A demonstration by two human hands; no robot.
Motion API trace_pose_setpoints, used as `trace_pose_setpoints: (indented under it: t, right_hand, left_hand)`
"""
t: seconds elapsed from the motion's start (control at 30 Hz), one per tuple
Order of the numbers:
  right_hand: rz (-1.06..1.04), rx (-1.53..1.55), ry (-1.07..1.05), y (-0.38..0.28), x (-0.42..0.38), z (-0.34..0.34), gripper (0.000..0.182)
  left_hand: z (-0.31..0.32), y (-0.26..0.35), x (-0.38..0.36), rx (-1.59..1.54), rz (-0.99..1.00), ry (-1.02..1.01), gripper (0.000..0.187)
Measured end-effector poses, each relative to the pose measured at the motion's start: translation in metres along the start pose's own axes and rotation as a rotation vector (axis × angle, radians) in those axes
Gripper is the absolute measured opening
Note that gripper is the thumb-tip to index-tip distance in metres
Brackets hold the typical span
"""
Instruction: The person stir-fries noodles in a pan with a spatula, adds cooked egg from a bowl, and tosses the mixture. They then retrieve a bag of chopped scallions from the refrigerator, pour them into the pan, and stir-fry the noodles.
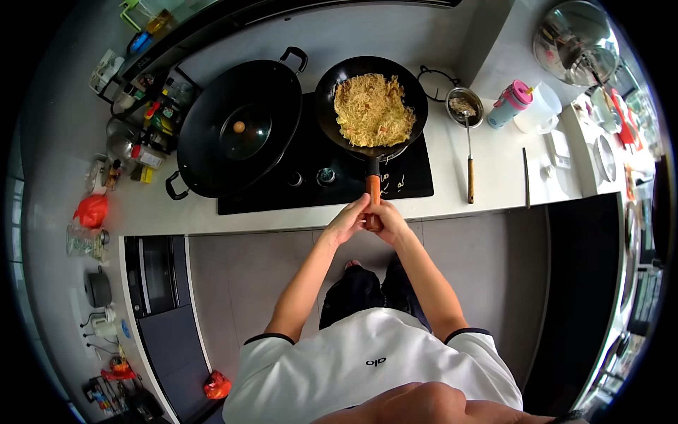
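Note:
Both of my hands are on the brown wooden handle (373,187) of a black frying pan (323,106). From the left, my left hand (349,220) wraps round the handle near its end. On the other side, my right hand (389,222) grips the same handle. Noodles (374,109) with bits of other food lie spread in the pan, which sits over the right side of the black stove (282,191). A few noodle strands lie on the stove, right of the handle.
A large black wok (205,141) with a small round brown thing in it stands at the left. Right of the stove are a strainer ladle (470,159), a pink-lidded cup (510,106), a clear jug (540,109) and a dark stick (525,177). Bottles (159,120) crowd the left wall.

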State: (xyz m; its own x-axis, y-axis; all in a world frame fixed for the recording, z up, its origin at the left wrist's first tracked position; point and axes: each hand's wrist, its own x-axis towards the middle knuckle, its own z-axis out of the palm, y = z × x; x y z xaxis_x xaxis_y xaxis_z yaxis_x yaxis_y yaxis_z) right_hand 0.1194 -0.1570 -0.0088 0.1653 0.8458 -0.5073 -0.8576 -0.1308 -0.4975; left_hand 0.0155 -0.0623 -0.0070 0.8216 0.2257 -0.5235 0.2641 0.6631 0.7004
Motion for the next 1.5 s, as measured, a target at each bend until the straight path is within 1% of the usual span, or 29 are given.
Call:
trace_pose_setpoints:
  t: [0.07, 0.13, 0.2, 0.27, 0.4, 0.5, 0.57, 0.6, 0.63, 0.67, 0.7, 0.77, 0.8, 0.83, 0.87, 0.9, 0.93, 0.97, 1.03, 1.07, 1.13, 1.17, 1.2, 1.23, 1.27, 1.33, 1.37, 1.43, 1.5]
  right_hand:
    - [-0.016, 0.156, 0.015, 0.001, 0.007, 0.0, 0.012]
    - [-0.03, 0.134, 0.067, 0.003, 0.013, -0.001, 0.012]
    - [-0.05, 0.098, 0.13, 0.004, 0.013, 0.001, 0.011]
    - [-0.085, 0.09, 0.127, 0.007, 0.015, 0.001, 0.01]
    - [-0.069, 0.041, 0.136, 0.004, 0.011, 0.0, 0.007]
    - [-0.089, -0.034, 0.175, 0.002, 0.013, 0.004, 0.007]
    - [-0.121, -0.112, 0.195, -0.002, 0.009, 0.006, 0.007]
    - [-0.117, -0.145, 0.216, -0.019, -0.017, 0.032, 0.007]
    - [-0.143, -0.13, 0.189, -0.025, -0.018, 0.03, 0.006]
    - [-0.111, -0.115, 0.166, -0.032, -0.021, 0.029, 0.005]
    - [-0.082, -0.101, 0.139, -0.039, -0.027, 0.033, 0.005]
    - [-0.099, -0.193, 0.219, -0.041, -0.047, 0.044, 0.007]
    - [-0.131, -0.142, 0.186, -0.027, -0.048, 0.028, 0.007]
    - [-0.133, -0.028, 0.222, -0.014, -0.065, 0.026, 0.005]
    - [-0.092, -0.085, 0.27, -0.034, -0.119, 0.071, 0.015]
    - [-0.087, -0.093, 0.212, -0.024, -0.131, 0.061, 0.024]
    - [-0.088, -0.143, 0.19, -0.034, -0.136, 0.065, 0.022]
    - [-0.064, -0.186, 0.214, -0.043, -0.136, 0.068, 0.02]
    - [-0.035, -0.258, 0.266, -0.052, -0.129, 0.067, 0.018]
    - [-0.031, -0.288, 0.294, -0.052, -0.123, 0.061, 0.017]
    - [-0.107, -0.314, 0.284, -0.036, -0.115, 0.04, 0.016]
    - [-0.197, -0.338, 0.248, -0.048, -0.094, 0.038, 0.015]
    - [-0.212, -0.291, 0.256, -0.039, -0.12, 0.05, 0.017]
    - [-0.229, -0.282, 0.255, -0.037, -0.132, 0.053, 0.018]
    - [-0.247, -0.272, 0.253, -0.036, -0.143, 0.057, 0.019]
    - [-0.162, -0.294, 0.192, -0.04, -0.128, 0.041, 0.017]
    - [-0.131, -0.215, 0.135, -0.052, -0.11, 0.043, 0.012]
    - [-0.043, -0.267, 0.074, -0.064, -0.092, 0.037, 0.01]
    - [-0.141, -0.117, 0.209, -0.044, -0.108, 0.046, 0.015]
  left_hand:
    - [0.0, 0.005, 0.007, -0.024, -0.018, -0.056, 0.045]
    - [0.007, 0.013, 0.009, -0.085, -0.046, -0.056, 0.038]
    - [0.0, 0.008, 0.017, -0.151, -0.061, -0.071, 0.036]
    - [-0.002, -0.001, 0.027, -0.224, -0.052, -0.053, 0.035]
    - [0.005, -0.003, 0.026, -0.25, -0.025, -0.016, 0.035]
    - [0.01, 0.007, 0.023, -0.177, -0.025, -0.021, 0.037]
    - [0.019, 0.017, 0.02, -0.13, 0.015, -0.016, 0.032]
    - [0.032, 0.028, 0.012, -0.114, 0.047, -0.019, 0.03]
    - [0.04, 0.031, 0.008, -0.103, 0.072, -0.018, 0.027]
    - [0.041, 0.029, 0.013, -0.187, 0.041, 0.018, 0.02]
    - [0.045, 0.026, 0.011, -0.212, 0.006, 0.056, 0.02]
    - [0.059, 0.028, 0.008, -0.257, -0.051, 0.122, 0.019]
    - [0.074, 0.026, -0.007, -0.247, -0.031, 0.154, 0.019]
    - [0.09, 0.02, -0.03, -0.235, -0.011, 0.189, 0.018]
    - [0.104, 0.007, -0.052, -0.23, -0.017, 0.169, 0.018]
    - [0.114, 0.006, -0.063, -0.222, -0.014, 0.142, 0.017]
    - [0.121, 0.016, -0.067, -0.243, -0.016, 0.122, 0.017]
    - [0.127, 0.018, -0.077, -0.273, -0.04, 0.111, 0.017]
    - [0.125, 0.043, -0.052, -0.275, 0.042, 0.094, 0.02]
    - [0.107, 0.042, -0.015, -0.262, 0.086, 0.147, 0.024]
    - [0.116, 0.025, -0.035, -0.188, 0.054, 0.149, 0.021]
    - [0.116, 0.035, -0.034, -0.12, 0.088, 0.134, 0.02]
    - [0.119, 0.015, -0.052, -0.142, 0.091, 0.039, 0.019]
    - [0.146, -0.009, -0.058, -0.306, 0.175, 0.26, 0.019]
    - [0.137, -0.004, -0.045, -0.258, 0.191, 0.201, 0.019]
    - [0.126, 0.01, -0.051, -0.2, 0.009, 0.11, 0.017]
    - [0.112, 0.018, -0.029, -0.235, 0.009, 0.046, 0.017]
    - [0.107, 0.028, -0.017, -0.221, 0.01, 0.105, 0.018]
    - [0.113, 0.016, -0.03, -0.156, 0.032, 0.099, 0.016]
